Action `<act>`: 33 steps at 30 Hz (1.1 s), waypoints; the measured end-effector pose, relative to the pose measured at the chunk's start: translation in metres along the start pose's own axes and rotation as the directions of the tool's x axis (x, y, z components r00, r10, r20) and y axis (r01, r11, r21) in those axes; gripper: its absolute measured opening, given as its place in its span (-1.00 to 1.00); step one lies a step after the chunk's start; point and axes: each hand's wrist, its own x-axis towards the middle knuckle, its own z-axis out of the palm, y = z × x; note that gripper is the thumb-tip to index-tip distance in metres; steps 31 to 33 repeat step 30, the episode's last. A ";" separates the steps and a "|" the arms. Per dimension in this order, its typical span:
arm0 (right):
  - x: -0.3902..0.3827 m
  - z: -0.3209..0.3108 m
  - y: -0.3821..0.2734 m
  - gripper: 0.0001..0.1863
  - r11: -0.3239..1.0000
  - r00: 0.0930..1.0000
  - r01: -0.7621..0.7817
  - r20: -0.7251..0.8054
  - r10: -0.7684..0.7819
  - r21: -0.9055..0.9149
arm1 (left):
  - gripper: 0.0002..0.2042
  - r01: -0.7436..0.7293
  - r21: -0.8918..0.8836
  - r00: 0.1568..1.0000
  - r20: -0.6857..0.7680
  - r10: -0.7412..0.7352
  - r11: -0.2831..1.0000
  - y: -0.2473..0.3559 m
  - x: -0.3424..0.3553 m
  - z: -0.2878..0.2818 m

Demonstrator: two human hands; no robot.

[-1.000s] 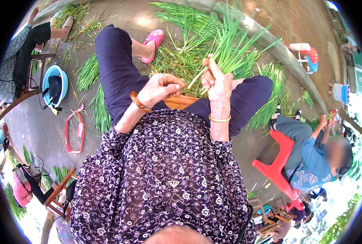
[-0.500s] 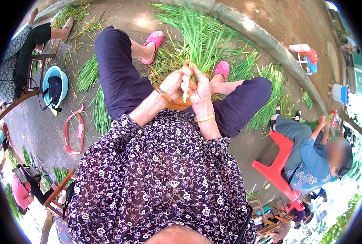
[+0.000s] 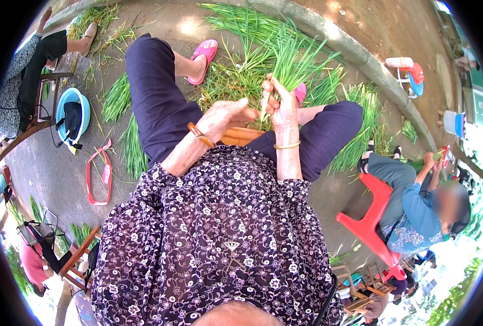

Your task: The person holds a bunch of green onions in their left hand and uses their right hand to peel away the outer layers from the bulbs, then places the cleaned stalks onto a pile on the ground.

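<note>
My right hand (image 3: 283, 111) is closed round a bunch of green chives (image 3: 294, 64), whose long blades fan out away from me and whose pale ends point back toward my lap. Just left of those ends is my left hand (image 3: 228, 116), its thumb raised apart from the outstretched fingers, nothing visible in it. Its fingertips come close to the pale ends; whether they touch I cannot tell. Between my feet on the ground lie yellowish trimmings (image 3: 233, 84), with more loose chives (image 3: 241, 24) beyond them.
Chive piles lie left (image 3: 135, 146) and right (image 3: 363, 119) of my legs. A light blue basin (image 3: 81, 133) holding a black bag and a red strap loop (image 3: 89, 182) are on the left. At right, a person (image 3: 423, 217) sits by a red plastic stool (image 3: 369, 214). A kerb (image 3: 361, 57) curves beyond.
My hands, together at the stalks before, are now apart. The left has drawn back leftward and opened; the right has moved slightly right, tilting the bunch rightward.
</note>
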 end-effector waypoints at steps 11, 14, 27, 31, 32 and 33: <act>-0.007 0.013 -0.003 -0.80 0.969 0.973 -0.148 0.205 0.106 0.200 | -0.61 -0.273 -0.102 0.958 -0.119 0.261 0.957 0.002 0.017 -0.025; -0.010 0.019 -0.003 -0.80 0.972 0.973 -0.152 0.200 0.116 0.177 | -0.66 -0.184 -0.112 0.968 -0.195 0.160 0.977 0.004 0.017 -0.028; -0.018 0.028 -0.003 -0.79 0.974 0.962 -0.225 0.158 0.221 0.006 | -0.57 -0.149 -0.148 0.981 -0.145 0.127 0.978 0.001 0.024 -0.056; -0.020 0.031 -0.003 -0.77 0.968 0.954 -0.242 0.162 0.250 -0.072 | -0.46 -0.102 -0.086 0.995 0.001 0.103 0.991 0.019 0.014 -0.033; -0.020 0.031 -0.003 -0.77 0.968 0.954 -0.242 0.162 0.250 -0.072 | -0.46 -0.102 -0.086 0.995 0.001 0.103 0.991 0.019 0.014 -0.033; -0.020 0.031 -0.003 -0.77 0.968 0.954 -0.242 0.162 0.250 -0.072 | -0.46 -0.102 -0.086 0.995 0.001 0.103 0.991 0.019 0.014 -0.033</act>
